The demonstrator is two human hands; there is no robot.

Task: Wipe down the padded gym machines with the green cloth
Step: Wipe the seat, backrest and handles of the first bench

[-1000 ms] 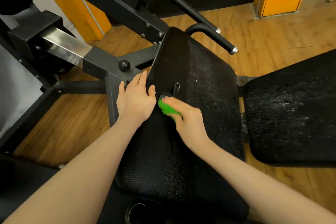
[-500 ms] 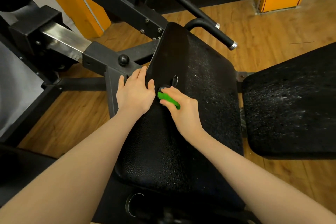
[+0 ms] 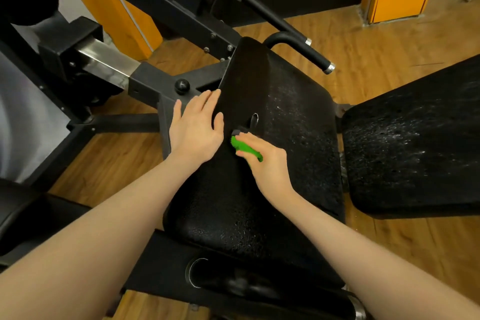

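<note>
The head camera looked down on a black padded seat (image 3: 259, 189) of a gym machine, with a second black pad (image 3: 410, 150) just beside it on the right and a wooden floor (image 3: 389, 41) beneath. Droplets speckled the right half of the seat and much of the second pad, so the wiping looked only partly done, with both pads probably needing more passes. The green cloth (image 3: 245, 149) sat bunched on the seat near its middle, beside a small metal ring (image 3: 255, 120). The right hand (image 3: 265, 161) curled its fingers around the cloth and pressed it to the padding. The left hand (image 3: 196, 128) lay flat with fingers spread and straight, resting on the seat's left edge and the dark metal frame (image 3: 155, 83).
</note>
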